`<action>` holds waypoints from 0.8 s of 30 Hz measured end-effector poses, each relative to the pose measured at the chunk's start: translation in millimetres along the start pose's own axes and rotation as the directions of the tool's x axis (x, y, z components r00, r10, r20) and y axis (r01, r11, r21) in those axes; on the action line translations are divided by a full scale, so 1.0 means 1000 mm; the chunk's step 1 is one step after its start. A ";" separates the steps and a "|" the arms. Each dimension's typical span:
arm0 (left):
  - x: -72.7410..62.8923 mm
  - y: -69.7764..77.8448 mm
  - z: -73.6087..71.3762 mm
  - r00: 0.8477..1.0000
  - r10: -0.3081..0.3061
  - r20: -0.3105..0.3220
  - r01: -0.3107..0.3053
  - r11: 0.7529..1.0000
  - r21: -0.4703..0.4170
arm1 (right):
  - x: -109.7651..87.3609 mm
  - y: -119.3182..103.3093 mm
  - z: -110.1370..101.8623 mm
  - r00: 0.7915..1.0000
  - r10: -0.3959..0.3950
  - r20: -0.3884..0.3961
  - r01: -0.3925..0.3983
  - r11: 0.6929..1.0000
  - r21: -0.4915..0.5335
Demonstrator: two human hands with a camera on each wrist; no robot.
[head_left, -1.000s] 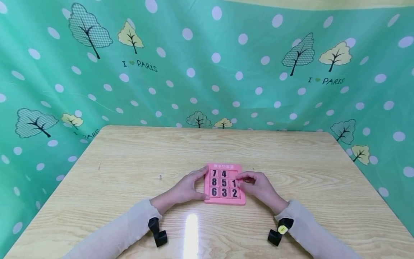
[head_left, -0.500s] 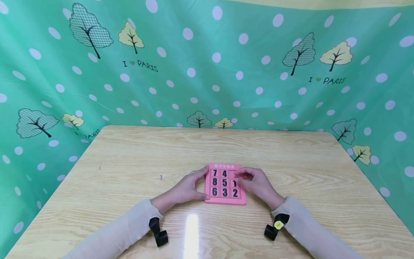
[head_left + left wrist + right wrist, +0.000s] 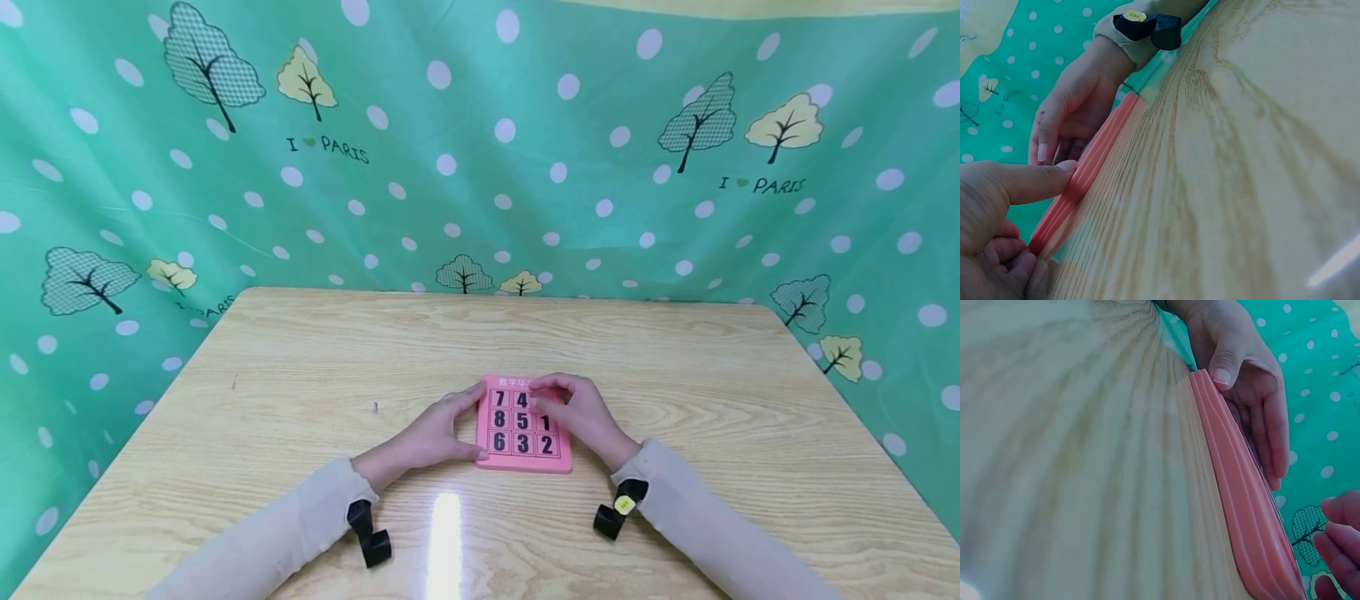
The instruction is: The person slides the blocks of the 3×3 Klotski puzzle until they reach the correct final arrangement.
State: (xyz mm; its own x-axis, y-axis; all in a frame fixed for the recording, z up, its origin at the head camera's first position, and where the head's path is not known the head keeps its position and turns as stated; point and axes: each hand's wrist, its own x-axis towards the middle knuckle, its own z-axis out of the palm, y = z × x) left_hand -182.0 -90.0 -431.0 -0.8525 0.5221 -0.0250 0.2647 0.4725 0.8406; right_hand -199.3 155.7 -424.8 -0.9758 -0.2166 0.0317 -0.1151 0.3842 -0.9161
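A pink number slide puzzle [image 3: 525, 464] lies flat on the wooden table, its black-numbered tiles set in rows. The left hand [image 3: 429, 432] holds its left side, thumb at the lower corner and fingers at the upper one; in the left wrist view the thumb [image 3: 1044, 180] presses on the frame's edge. Over the top right of the puzzle is the right hand [image 3: 588, 417], with forefinger and thumb slightly bent and their tips right beside the 4 tile [image 3: 521, 400]. This hand hides the top right slot and part of the 1 tile [image 3: 546, 422].
The wooden table [image 3: 337, 350] extends around the puzzle, with a bright light reflection near its front. A green dotted curtain [image 3: 480, 167] printed with trees hangs behind and at the sides. Both sleeved wrists carry black cameras, including the left wrist camera [image 3: 369, 533].
The right hand has moved left and slightly up, from beside the 1 tile to the top row by the 4. The left hand stays at the puzzle's side.
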 end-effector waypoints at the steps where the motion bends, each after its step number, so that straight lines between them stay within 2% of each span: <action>1: 0.000 0.000 0.000 1.000 -0.003 0.002 0.003 1.000 0.004 | 0.001 -0.001 0.001 1.000 0.004 0.002 -0.004 1.000 -0.004; 5: 0.000 -0.001 0.000 1.000 -0.007 0.003 0.007 1.000 0.007 | 0.002 -0.004 0.006 1.000 -0.003 0.024 0.003 1.000 -0.004; 10: -0.001 -0.001 0.000 1.000 0.002 0.006 -0.002 1.000 -0.011 | -0.005 -0.027 0.009 0.997 -0.051 0.066 0.051 0.999 -0.010; 12: -0.002 -0.001 0.000 1.000 0.009 0.008 -0.008 1.000 -0.017 | -0.003 -0.025 0.011 0.996 -0.062 0.064 0.063 0.998 -0.017; 17: -0.001 0.000 -0.001 1.000 0.018 0.005 -0.018 1.000 -0.016 | 0.008 0.003 0.017 0.998 -0.055 0.032 0.056 0.998 -0.043; 24: -0.002 -0.001 -0.001 1.000 0.024 0.002 -0.024 1.000 -0.007 | 0.007 0.001 0.021 1.000 -0.007 -0.007 0.006 0.996 -0.085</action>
State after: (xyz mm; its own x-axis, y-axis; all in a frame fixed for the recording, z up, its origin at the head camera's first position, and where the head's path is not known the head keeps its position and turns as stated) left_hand -181.2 -91.9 -430.8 -0.8450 0.5347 -0.0064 0.2816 0.4552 0.8447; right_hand -202.6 135.5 -434.1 -0.9762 -0.2130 0.0407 -0.1364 0.4574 -0.8787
